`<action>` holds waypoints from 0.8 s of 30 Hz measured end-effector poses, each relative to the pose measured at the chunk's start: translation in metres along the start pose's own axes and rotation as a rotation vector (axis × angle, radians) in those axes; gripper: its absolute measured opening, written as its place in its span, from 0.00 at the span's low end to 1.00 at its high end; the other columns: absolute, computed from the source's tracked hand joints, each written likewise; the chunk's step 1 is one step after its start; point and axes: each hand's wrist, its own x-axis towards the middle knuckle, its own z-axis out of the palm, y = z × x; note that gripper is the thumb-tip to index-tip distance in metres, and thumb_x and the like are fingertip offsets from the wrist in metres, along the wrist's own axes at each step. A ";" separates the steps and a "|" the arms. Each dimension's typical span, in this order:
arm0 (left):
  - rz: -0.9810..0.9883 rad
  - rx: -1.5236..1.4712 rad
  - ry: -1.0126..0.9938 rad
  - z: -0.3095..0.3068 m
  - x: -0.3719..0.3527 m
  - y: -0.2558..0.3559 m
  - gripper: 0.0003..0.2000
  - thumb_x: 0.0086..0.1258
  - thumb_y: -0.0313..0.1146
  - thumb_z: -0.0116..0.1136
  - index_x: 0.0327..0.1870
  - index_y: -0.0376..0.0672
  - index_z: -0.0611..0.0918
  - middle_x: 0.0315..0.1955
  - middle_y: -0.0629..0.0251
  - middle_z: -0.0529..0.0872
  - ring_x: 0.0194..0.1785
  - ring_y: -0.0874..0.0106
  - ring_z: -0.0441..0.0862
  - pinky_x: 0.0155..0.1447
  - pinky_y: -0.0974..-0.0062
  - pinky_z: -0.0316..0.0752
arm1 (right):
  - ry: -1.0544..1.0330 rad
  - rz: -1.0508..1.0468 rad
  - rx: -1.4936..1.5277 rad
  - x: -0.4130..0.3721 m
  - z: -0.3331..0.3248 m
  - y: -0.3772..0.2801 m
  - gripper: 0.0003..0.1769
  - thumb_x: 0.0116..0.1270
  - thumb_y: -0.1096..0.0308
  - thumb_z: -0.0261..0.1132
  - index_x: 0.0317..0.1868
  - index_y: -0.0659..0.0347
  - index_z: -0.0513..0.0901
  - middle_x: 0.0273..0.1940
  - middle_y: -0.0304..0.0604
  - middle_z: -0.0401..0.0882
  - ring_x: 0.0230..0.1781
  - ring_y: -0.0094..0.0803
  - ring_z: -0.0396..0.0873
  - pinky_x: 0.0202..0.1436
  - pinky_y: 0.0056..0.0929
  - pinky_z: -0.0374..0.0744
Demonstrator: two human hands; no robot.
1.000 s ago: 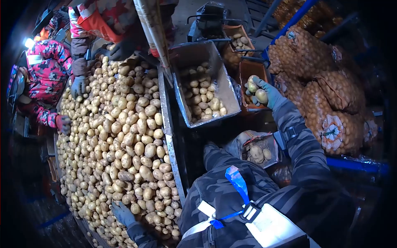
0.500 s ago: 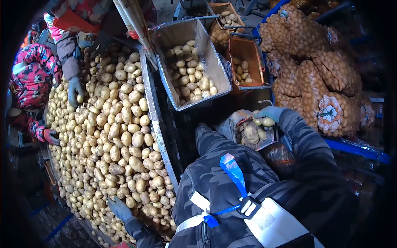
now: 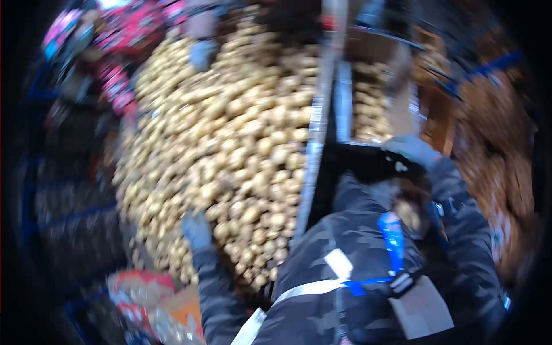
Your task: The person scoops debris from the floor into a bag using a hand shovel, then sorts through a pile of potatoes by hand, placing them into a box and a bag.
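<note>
A wide heap of potatoes point(image 3: 247, 144) lies left of a metal edge point(image 3: 313, 155). My left hand point(image 3: 196, 230), in a grey-blue glove, rests on the near part of the heap; blur hides its fingers. My right hand point(image 3: 411, 150), gloved as well, is over the near right corner of a box of potatoes point(image 3: 371, 103). Its fingers are smeared, and no potato can be made out in it. Beneath it, a container with potatoes point(image 3: 407, 213) stands in shadow beside my body.
Co-workers in red patterned clothes are at the upper left, one with a gloved hand point(image 3: 202, 54) on the heap. An orange-brown box point(image 3: 437, 115) and net sacks point(image 3: 494, 149) stand on the right. A red and clear plastic bag point(image 3: 144, 293) is at the lower left.
The view has swung left and blurred. My right hand has left the small container, where it held potatoes, and moved toward the box. My left hand is farther forward on the heap.
</note>
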 end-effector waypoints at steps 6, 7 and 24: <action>-0.179 -0.113 0.058 -0.017 0.003 0.019 0.26 0.73 0.58 0.62 0.62 0.50 0.87 0.55 0.45 0.84 0.62 0.47 0.79 0.68 0.50 0.73 | -0.563 -0.398 -0.146 0.053 0.138 -0.137 0.23 0.76 0.56 0.67 0.63 0.62 0.85 0.45 0.39 0.89 0.43 0.21 0.83 0.45 0.24 0.82; -0.189 -0.152 0.061 -0.017 0.002 0.021 0.26 0.74 0.58 0.61 0.63 0.50 0.87 0.57 0.45 0.84 0.63 0.47 0.78 0.69 0.50 0.72 | -0.685 -0.425 -0.189 0.064 0.168 -0.148 0.26 0.76 0.55 0.67 0.66 0.62 0.83 0.48 0.40 0.89 0.45 0.21 0.82 0.47 0.24 0.82; -0.459 -0.655 0.111 0.010 0.156 0.188 0.45 0.76 0.63 0.54 0.86 0.45 0.56 0.79 0.38 0.62 0.79 0.39 0.62 0.81 0.50 0.60 | -0.938 -0.731 -0.801 0.206 0.323 -0.268 0.29 0.72 0.51 0.65 0.67 0.59 0.80 0.54 0.56 0.87 0.53 0.49 0.86 0.60 0.45 0.82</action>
